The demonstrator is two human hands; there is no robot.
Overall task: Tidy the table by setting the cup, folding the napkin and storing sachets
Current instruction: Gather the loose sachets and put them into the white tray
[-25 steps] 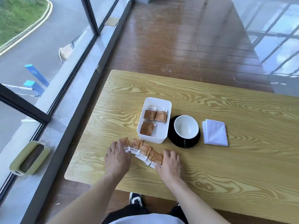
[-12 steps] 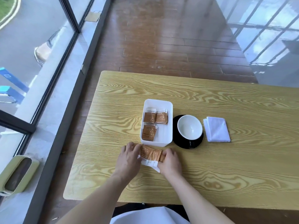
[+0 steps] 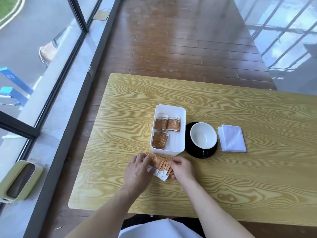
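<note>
**Loose sachets bunched between my hands at the table's near edge**

A yellow wood-grain table [image 3: 223, 177] fills the lower right of the frame, standing on a dark, glossy plank floor [image 3: 180, 40] that runs to the top. Tall windows with black frames [image 3: 75, 12] take up the left side, with a pale sill below them, and a green container [image 3: 18, 182] sits at the lower left.

Near the middle of the table is a white tray [image 3: 181, 133] with three small stacks of orange sachets in it. Just right of it a white cup [image 3: 203, 135] sits on a black saucer [image 3: 192, 152], and right again lies the folded white napkin [image 3: 232, 140], apart from the saucer.

Just in front of the tray, my left hand [image 3: 137, 170] and right hand [image 3: 182, 169] close in from either side on the loose sachets [image 3: 160, 164], fingers curled onto the bundle, which stands partly on edge between them.

A second ago these sachets lay fanned in a flat row with my hands spread wider; half a second ago they were already drawn in. Now they are packed tighter. Tray, cup and napkin have not moved on the table.
</note>
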